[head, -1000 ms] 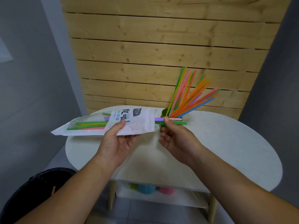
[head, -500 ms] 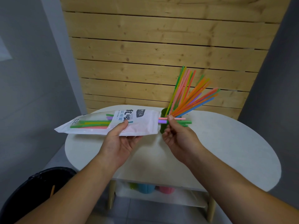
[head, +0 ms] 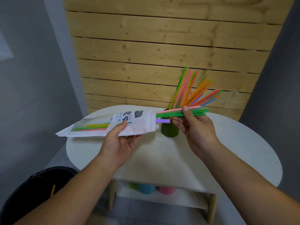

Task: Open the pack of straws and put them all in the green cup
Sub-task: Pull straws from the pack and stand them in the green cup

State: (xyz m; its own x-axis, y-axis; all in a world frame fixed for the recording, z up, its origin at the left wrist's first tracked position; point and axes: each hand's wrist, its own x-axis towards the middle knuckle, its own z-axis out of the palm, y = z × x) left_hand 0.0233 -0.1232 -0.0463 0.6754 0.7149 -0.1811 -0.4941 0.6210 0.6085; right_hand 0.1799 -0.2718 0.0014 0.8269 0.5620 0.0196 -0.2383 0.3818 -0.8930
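Pack point(head: 129, 123) left of cup point(head: 169, 130), both over table point(head: 227, 151)

L hand point(head: 119, 140) grip closed palm-up, R hand point(head: 197, 127) pinching, both arms extended.

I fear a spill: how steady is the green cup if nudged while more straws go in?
Probably tippy: the green cup looks small and light, and its straws fan far to one side. Likely slides easily on the smooth white table.

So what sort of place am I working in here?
Probably a small indoor demo corner, not a real kitchen: a round white side table against a bare wood-plank wall panel, spare plastic cups on its lower shelf, a black bin beside it.
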